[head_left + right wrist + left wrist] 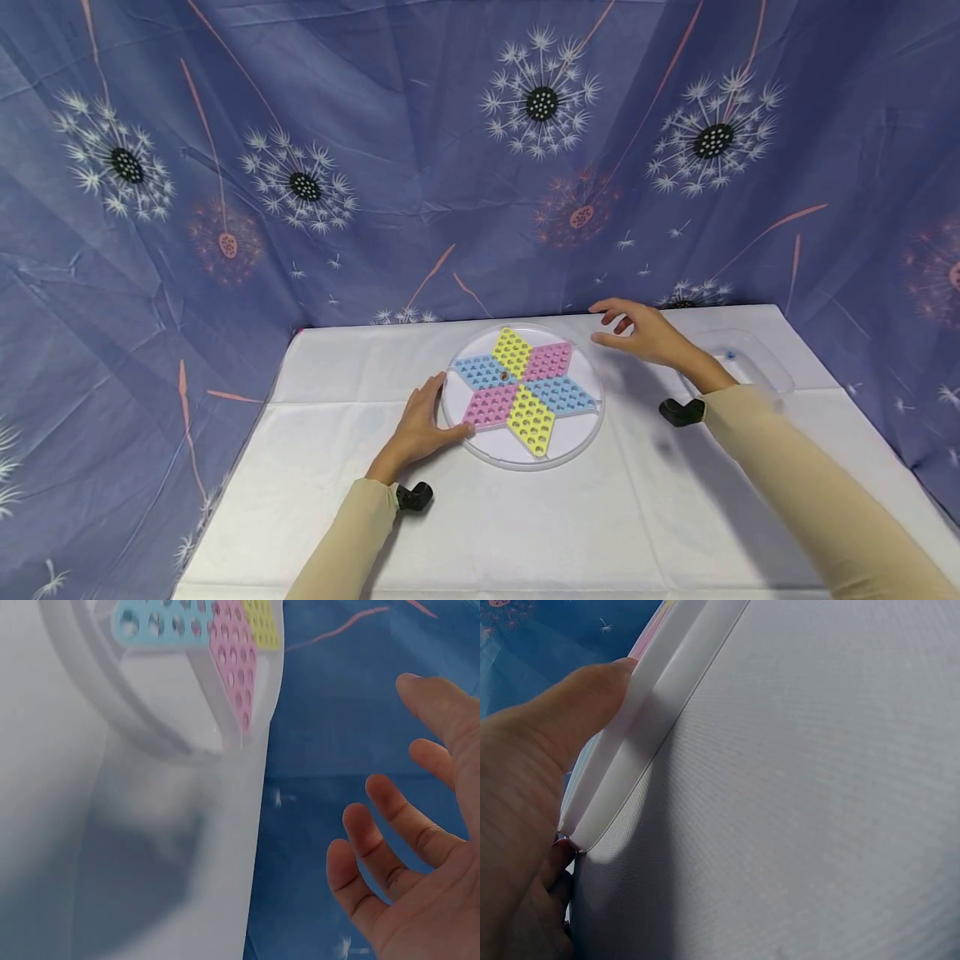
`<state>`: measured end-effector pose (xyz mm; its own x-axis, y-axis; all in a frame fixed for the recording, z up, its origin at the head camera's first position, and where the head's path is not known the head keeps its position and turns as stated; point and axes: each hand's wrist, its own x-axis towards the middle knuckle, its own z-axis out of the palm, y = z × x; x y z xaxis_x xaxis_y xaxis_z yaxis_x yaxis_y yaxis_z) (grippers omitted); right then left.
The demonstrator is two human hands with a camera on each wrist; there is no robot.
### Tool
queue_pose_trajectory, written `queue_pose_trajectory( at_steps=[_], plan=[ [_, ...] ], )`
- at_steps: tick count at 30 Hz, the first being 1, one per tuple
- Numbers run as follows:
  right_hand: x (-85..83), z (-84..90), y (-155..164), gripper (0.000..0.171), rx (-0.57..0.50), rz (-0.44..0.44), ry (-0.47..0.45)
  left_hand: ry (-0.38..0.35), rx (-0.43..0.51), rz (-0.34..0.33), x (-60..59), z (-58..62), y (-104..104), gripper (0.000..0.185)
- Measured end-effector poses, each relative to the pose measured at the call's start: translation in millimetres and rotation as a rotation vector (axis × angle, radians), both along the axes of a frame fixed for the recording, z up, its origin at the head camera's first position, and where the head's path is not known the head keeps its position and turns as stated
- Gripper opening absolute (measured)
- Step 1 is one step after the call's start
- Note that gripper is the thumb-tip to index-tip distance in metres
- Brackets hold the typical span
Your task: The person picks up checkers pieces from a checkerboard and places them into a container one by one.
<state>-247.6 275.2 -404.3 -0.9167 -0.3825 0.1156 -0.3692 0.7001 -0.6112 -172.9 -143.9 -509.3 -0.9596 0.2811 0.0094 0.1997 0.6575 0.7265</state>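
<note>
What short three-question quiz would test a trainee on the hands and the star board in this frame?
1. True or false: the right hand grips the round star board.
2. Which hand touches the board's clear rim? A) left hand B) right hand C) both
3. Fill in: the clear container lies on the white table to the ____ of the board, seen from the head view.

Key
1. False: it hovers with its fingers spread, off the board's far right edge.
2. A: the left hand's thumb and fingers rest on the near left edge.
3. right
</note>
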Motion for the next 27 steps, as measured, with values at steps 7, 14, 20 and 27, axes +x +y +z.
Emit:
queue_pose_trajectory(
  at_steps=[7, 14, 20, 27],
  plan=[
    [-6.5, -12.4, -24.4, 0.051, -0.048, 0.058, 0.004, -0.011, 0.002, 0.008, 1.8, 2.4, 0.2, 0.114],
    [-6.5, -20.5, -53.1, 0.048, -0.098, 0.111, -0.012, -0.011, 0.003, 0.011, 1.4, 2.9, 0.5, 0.114],
    [-8.7, -32.0, -78.0, 0.046, -0.132, 0.131, -0.031, -0.006, -0.001, 0.008, 0.7, 1.9, 0.6, 0.115],
    [-10.8, -43.7, -99.0, 0.047, -0.141, 0.158, -0.064, 0.009, -0.012, -0.002, -0.7, -0.3, 0.7, 0.114]
  ],
)
